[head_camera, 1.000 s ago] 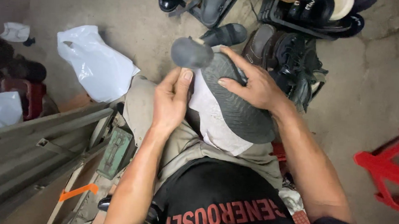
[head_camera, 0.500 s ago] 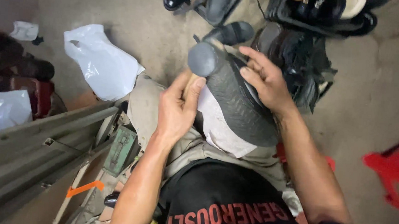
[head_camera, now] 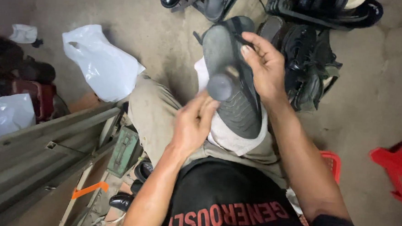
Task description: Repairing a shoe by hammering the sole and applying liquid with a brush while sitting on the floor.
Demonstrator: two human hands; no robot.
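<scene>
The grey shoe (head_camera: 238,92) lies sole-up across the person's lap, on a white cloth (head_camera: 229,135) spread over the thighs. The toe end points away from the body, toward the concrete floor (head_camera: 137,13).

The right hand (head_camera: 267,68) grips the shoe along its far edge. The thumb lies across the sole near the toe and the other fingers wrap around the side, pressed against the shoe.

The left hand (head_camera: 193,124) holds a dark round-headed tool (head_camera: 220,85). The fingers are closed on its lower part and the rounded head stands against the middle of the sole. The exact kind of tool cannot be told, as it is blurred.

Beyond the shoe, a pile of black shoes (head_camera: 305,54) rests on the floor. A white plastic bag (head_camera: 100,64) lies to the left of the knee. A green metal box (head_camera: 123,150) sits beside the left thigh. A red plastic stool (head_camera: 397,167) stands at the right edge.
</scene>
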